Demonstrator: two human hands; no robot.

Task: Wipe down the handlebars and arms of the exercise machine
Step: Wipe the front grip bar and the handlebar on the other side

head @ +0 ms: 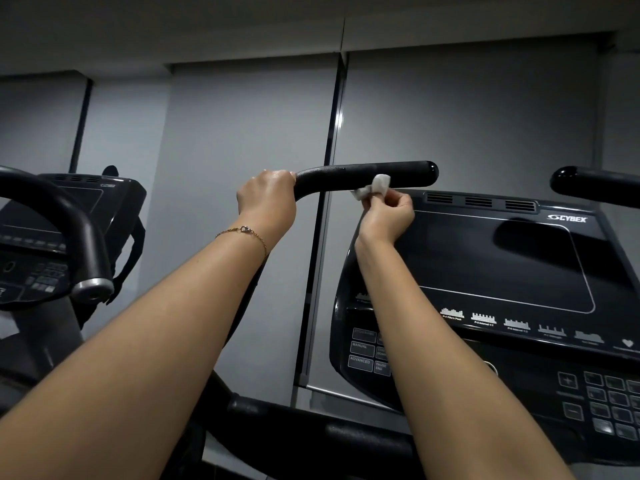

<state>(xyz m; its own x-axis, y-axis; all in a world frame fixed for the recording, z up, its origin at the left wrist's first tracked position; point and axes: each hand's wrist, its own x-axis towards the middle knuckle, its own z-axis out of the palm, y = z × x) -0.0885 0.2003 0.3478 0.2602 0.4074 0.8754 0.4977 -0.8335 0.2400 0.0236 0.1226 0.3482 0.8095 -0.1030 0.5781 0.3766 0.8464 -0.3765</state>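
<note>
The right grip [388,216] pinches a limp white wipe [379,184] (probably light, best kept bunched) against the rigid black handlebar [346,174] the left grip [266,199] clasps.

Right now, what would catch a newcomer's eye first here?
At centre runs a black handlebar: the left hand grips its bend, and the right hand pinches a white wipe against it. A dark Cybex console fills the lower right, and a second machine stands at left.
</note>
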